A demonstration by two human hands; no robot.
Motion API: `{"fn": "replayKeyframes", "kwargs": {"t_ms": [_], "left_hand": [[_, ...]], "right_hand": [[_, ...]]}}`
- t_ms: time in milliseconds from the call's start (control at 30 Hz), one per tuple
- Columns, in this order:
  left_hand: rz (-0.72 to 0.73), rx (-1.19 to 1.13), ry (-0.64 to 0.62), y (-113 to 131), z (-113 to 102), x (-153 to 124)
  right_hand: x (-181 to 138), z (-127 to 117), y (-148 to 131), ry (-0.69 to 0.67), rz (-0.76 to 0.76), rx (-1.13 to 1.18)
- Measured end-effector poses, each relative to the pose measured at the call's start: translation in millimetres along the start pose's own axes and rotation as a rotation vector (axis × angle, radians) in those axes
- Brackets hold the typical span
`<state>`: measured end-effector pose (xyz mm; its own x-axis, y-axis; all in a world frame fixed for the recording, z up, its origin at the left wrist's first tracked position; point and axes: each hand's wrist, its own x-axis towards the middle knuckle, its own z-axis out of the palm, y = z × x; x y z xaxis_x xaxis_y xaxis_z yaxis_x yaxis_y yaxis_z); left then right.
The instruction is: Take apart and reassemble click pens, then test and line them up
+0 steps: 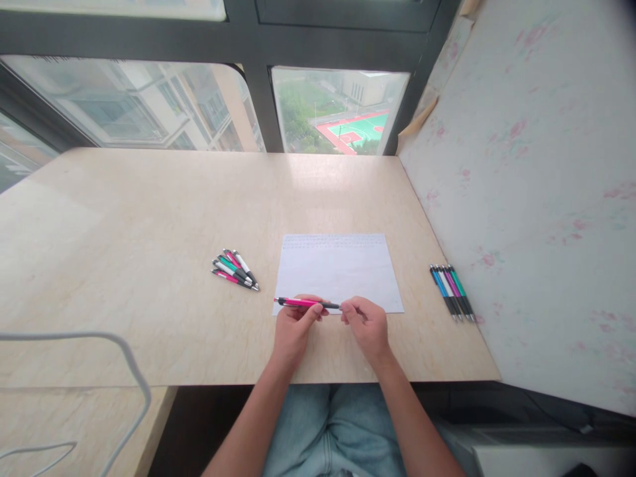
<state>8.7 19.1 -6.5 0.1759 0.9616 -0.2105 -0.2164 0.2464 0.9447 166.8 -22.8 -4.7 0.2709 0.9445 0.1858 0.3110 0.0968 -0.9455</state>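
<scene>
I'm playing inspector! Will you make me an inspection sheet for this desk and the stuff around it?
Surface: pale desk with a faint streaky pattern.
Job's things: pink pen held over the near edge of the paper; fanned pens left of the paper; row of pens on the right, near the wall. Writing lines the paper's far edge, too small to read.
Clutter: nothing seen on the desk beyond these and the cable.
Grips: left grip holds the pen's barrel; right grip has fingers closed at its tip.
Cables: pale cable curving at lower left.
Surroundings: flowered wall on the right; window ahead, sports court outside.
</scene>
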Motion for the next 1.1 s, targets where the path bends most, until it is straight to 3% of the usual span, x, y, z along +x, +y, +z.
{"fn": "replayKeyframes", "kwargs": {"t_ms": [733, 1100], "left_hand": [[0.008, 0.004, -0.062, 2.1, 0.7, -0.7], [0.013, 0.004, -0.052, 3.8, 1.9, -1.1]], "right_hand": [[-0.6, -0.6, -0.8, -0.007, -0.069, 0.023], [1.5, 0.6, 4.3, -0.051, 0.037, 0.038]]}}
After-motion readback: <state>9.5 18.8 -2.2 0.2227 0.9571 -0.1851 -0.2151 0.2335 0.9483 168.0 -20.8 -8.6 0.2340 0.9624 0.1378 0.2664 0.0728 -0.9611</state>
